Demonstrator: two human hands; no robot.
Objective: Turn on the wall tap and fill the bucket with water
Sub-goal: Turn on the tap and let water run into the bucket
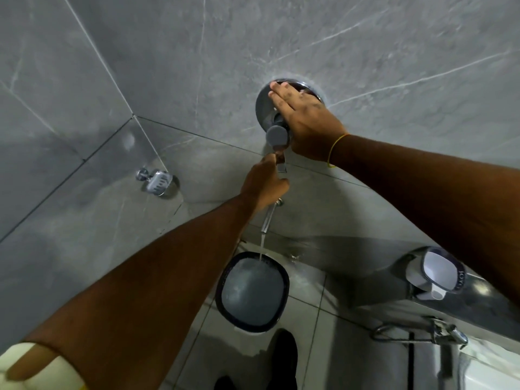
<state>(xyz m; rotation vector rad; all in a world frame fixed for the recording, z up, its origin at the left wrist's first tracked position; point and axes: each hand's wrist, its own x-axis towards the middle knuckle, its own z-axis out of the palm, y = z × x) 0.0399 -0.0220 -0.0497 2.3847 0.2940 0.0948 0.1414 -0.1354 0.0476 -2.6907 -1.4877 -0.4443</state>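
A chrome wall tap control point(264, 104) with a grey knob point(277, 135) and a thin lever point(282, 164) sits on the grey tiled wall. My right hand point(305, 119) lies flat over the round chrome plate, fingers spread. My left hand point(266, 184) pinches the lever just below the knob. Below it, the chrome spout point(268, 216) pours a stream of water point(261, 246) into the dark-rimmed bucket point(225, 282) on the floor, which holds water well up its walls.
A chrome soap dish point(158, 181) hangs on the left wall. At right are a white mug-like container point(441, 273) on a ledge, a chrome fitting point(439, 332) and a white fixture point(489, 372). My dark shoe point(284, 358) stands just before the bucket.
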